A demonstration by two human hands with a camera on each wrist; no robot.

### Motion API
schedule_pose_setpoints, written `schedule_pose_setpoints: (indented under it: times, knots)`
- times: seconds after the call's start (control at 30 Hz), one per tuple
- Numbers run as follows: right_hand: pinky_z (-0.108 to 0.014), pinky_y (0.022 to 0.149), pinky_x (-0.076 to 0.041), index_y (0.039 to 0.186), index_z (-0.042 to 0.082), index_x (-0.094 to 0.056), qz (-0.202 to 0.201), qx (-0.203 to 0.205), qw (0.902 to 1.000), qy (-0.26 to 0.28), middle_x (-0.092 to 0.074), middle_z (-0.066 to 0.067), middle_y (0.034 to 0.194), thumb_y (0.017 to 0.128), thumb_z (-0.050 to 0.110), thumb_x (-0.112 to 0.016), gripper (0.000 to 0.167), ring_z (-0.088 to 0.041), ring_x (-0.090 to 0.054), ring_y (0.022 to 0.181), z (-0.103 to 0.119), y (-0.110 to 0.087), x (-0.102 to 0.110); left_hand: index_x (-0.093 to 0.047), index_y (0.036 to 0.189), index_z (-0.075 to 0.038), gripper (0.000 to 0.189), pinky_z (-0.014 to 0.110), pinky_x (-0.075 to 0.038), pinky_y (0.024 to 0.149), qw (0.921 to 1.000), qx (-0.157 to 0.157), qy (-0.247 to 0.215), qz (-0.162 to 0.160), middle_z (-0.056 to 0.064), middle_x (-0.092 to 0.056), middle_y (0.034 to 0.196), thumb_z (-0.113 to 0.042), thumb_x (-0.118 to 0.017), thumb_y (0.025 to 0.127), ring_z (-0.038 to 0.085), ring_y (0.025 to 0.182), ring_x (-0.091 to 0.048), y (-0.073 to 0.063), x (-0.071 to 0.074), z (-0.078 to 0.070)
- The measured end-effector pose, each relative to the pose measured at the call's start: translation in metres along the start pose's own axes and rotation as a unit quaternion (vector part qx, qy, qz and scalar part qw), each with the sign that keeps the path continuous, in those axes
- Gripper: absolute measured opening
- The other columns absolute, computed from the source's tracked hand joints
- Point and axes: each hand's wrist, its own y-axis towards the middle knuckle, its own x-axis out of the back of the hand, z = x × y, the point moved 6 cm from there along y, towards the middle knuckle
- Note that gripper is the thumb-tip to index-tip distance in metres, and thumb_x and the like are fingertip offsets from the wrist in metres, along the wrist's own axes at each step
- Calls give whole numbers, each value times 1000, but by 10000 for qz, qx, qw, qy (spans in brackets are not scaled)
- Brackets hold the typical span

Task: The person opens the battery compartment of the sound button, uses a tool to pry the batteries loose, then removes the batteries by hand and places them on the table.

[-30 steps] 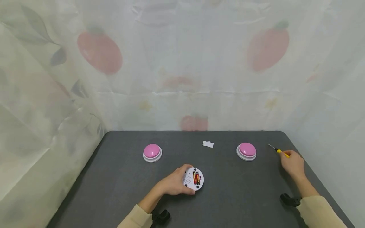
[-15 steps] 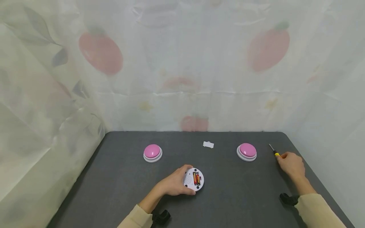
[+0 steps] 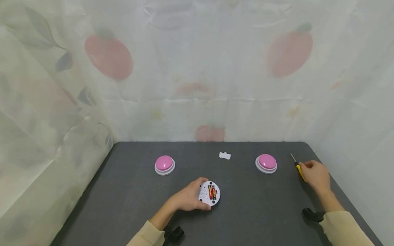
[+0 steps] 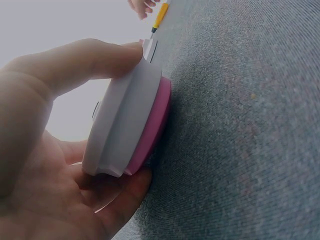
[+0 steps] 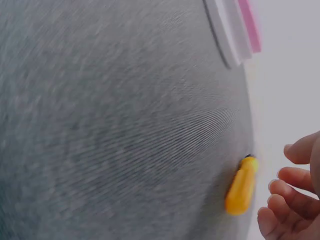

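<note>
1. Left hand (image 3: 186,199) grips an upside-down pink-and-white button (image 3: 205,193) between thumb and fingers over mid-table, two batteries (image 3: 212,192) showing.
2. Right hand (image 3: 317,176), fingers loosely curled, is just beside a yellow-handled screwdriver (image 5: 241,191) lying on the dark table (image 3: 246,212).

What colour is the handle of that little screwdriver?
Yellow, leaning towards orange; the screwdriver handle shows best in the right wrist view.

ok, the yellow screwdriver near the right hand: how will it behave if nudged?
The screwdriver may roll or pivot, since its handle looks rounded. Likely stiff: the shaft looks straight and metallic. Probably handle-heavy, as the handle is much thicker than the shaft.
</note>
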Motion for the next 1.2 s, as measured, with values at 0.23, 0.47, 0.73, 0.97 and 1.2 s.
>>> schedule_pose_setpoints:
  times: [0.23,0.47,0.73,0.97,1.2]
  knots:
    - [-44,66,-44,108,-12,-67,-178,218,9992,288,-66,-28,98,103,30,-55,44,-39,-59,85,23,-5,8,-44,143,-8,91,34,-42,90,10000,26,-20,-5,0,-54,115,-38,-90,71,17,103,-51,0,0,0]
    - [-38,65,-42,106,-6,-71,-577,380,9955,647,-68,-21,92,102,30,-58,39,-30,-58,80,55,-13,17,-44,143,-9,90,34,-43,89,10000,12,-14,-10,-1,-54,115,-38,-90,72,16,103,-51,0,0,1]
    - [-23,61,-38,102,-1,-72,-889,695,9882,1034,-67,-14,87,99,29,-65,31,-5,-48,71,92,-24,26,-44,143,-8,90,35,-43,90,10000,-17,9,-4,-1,-54,115,-38,-90,72,16,103,-52,0,0,1]
    - [-19,65,-40,104,1,-72,-830,989,9814,1419,-68,-12,91,98,29,-68,29,-1,-50,77,122,-39,26,-43,143,-7,90,34,-43,90,10000,-50,-5,-2,0,-54,115,-38,-89,72,16,103,-52,1,1,0]
    - [-14,68,-42,103,2,-72,-615,1564,9683,1849,-68,-9,90,95,19,-72,19,-2,-54,78,147,-52,17,-43,143,-8,90,34,-43,90,10000,-41,15,-26,-1,-54,114,-38,-90,72,16,103,-52,1,0,1]
